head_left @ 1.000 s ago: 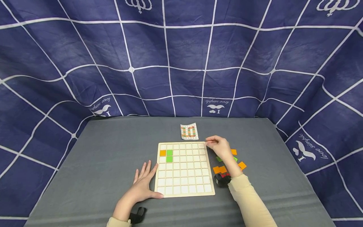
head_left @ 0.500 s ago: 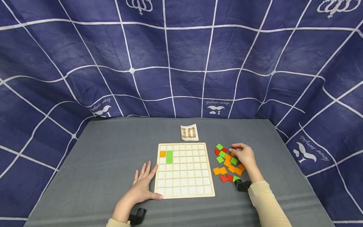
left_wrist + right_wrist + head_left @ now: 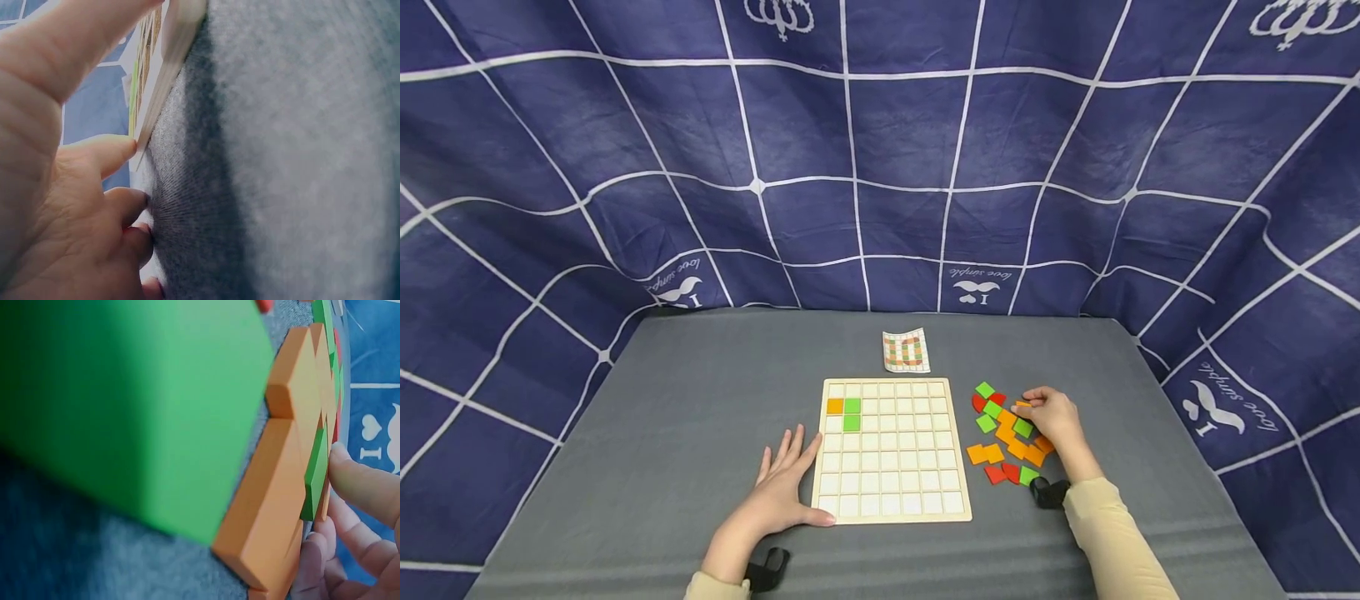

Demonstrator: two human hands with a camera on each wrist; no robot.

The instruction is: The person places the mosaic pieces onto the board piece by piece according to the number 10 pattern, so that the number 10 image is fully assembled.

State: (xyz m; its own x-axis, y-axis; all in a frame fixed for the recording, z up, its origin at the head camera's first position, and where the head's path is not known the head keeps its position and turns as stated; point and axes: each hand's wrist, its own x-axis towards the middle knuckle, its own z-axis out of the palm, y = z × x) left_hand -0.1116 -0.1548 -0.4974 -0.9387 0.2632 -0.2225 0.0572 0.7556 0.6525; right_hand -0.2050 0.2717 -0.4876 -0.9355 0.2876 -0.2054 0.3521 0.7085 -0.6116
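Head view — board [image 3: 890,459] against left hand [image 3: 778,492], orange tile [image 3: 1023,404] at right hand [image 3: 1055,417].

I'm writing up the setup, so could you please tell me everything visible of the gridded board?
The board is pale, squarish and wooden-looking, with a thin rim and seven rows of seven whitish cells. It lies flat on the grey table. One orange tile and two green tiles sit in cells near its far left corner. The left hand touches its left edge and near left corner.

White-gridded navy curtain [image 3: 895,125], pale gridded board [image 3: 898,452], orange, green and red tiles [image 3: 1017,450]
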